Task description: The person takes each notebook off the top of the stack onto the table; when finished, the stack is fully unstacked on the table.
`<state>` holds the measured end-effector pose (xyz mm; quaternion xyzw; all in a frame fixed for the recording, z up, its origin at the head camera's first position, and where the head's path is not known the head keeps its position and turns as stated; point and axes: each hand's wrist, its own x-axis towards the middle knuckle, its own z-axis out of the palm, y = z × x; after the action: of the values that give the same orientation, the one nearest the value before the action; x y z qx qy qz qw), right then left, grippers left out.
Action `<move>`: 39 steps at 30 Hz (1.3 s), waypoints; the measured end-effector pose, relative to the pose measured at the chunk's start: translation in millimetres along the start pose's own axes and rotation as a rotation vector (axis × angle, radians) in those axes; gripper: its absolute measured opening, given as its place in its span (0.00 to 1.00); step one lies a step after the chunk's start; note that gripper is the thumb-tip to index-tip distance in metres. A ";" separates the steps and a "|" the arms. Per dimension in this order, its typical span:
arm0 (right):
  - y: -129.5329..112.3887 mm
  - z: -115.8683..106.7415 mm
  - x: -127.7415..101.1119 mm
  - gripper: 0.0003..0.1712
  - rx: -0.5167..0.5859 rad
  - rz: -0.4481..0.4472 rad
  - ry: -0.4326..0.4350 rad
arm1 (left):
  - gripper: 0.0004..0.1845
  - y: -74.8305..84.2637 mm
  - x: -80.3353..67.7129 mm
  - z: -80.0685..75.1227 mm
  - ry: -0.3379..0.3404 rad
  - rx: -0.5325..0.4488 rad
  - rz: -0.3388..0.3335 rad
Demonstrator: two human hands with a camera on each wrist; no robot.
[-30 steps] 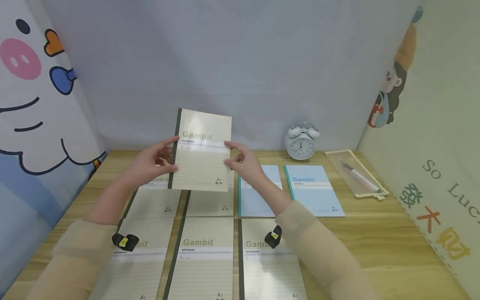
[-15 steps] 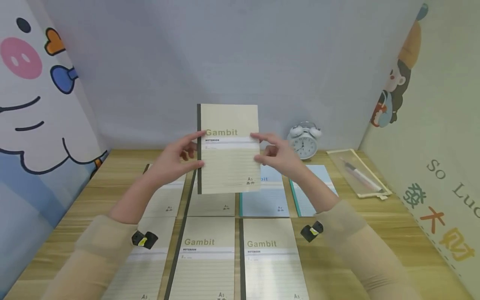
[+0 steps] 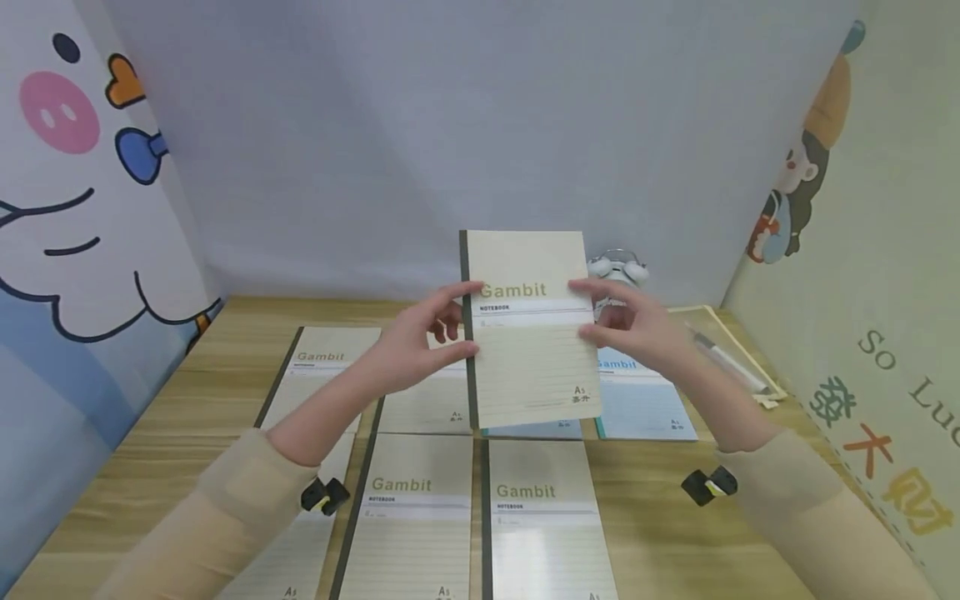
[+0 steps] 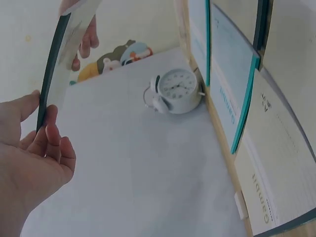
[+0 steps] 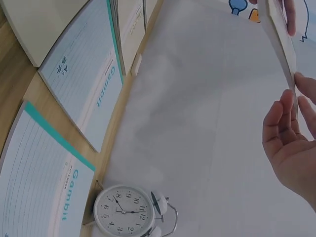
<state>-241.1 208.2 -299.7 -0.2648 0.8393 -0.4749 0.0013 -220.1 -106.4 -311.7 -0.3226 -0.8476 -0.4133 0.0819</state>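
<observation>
I hold a beige Gambit notebook with a dark spine upright above the desk. My left hand pinches its spine edge, thumb in front and fingers behind; in the left wrist view the left hand grips the dark spine of the notebook. My right hand pinches the opposite edge, and in the right wrist view the right hand holds the notebook edge-on. Beige notebooks and blue notebooks lie flat in rows below.
A white alarm clock stands at the back, partly hidden by the held notebook; the clock shows in the left wrist view, the clock in the right. A clear pencil pouch with a pen lies at the right. Printed panels wall the wooden desk.
Both hands have carried the upright notebook to the right, from over the left-middle notebooks to over the blue ones. It now covers part of the clock.
</observation>
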 end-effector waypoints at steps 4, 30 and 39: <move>-2.7 -9.2 -13.7 0.35 -0.071 -0.035 -0.032 | 0.35 9.3 -3.2 17.7 0.068 -0.012 0.027; 57.1 -51.5 -112.3 0.43 -0.046 -0.101 -0.353 | 0.41 35.7 -19.6 136.8 -0.242 -0.097 -0.051; 86.7 -55.5 -139.4 0.45 -0.006 0.046 -0.388 | 0.40 35.0 -14.6 178.1 -0.317 -0.109 -0.137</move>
<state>-173.7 350.0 -373.2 -0.3322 0.8305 -0.4124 0.1729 -164.4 36.6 -409.8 -0.3289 -0.8464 -0.4071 -0.0987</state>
